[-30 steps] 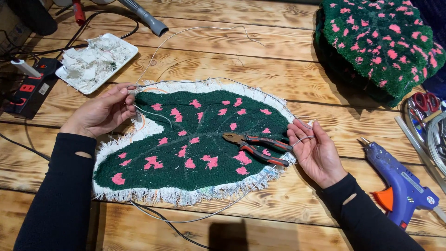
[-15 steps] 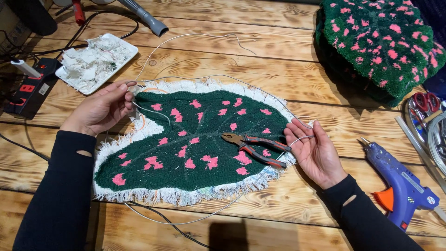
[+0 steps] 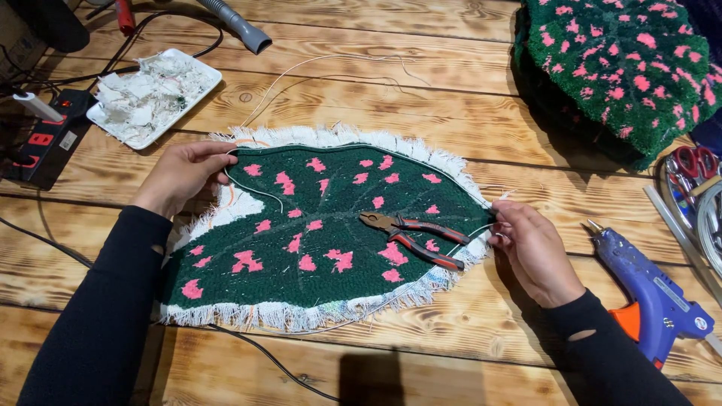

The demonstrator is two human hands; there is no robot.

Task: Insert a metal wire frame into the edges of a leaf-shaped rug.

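Our left hand (image 3: 184,174) and right hand (image 3: 532,244) each pinch the white wire (image 3: 256,188) at opposite rug (image 3: 316,240) edges. Pliers (image 3: 410,239) lie on the rug.

You have one view only, from the head camera, looking steeply down and forward at the wooden table (image 3: 451,98). It sits close, your forearms entering from the bottom edge.

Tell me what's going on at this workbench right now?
A person is working on a green leaf-shaped tufted piece with pink spots and a white fringe, laid flat on the wooden table. The left hand pinches a thin white wire at the piece's upper left edge, and the right hand holds the wire at the right tip. Pliers lie on the piece. A blue glue gun rests to the right.
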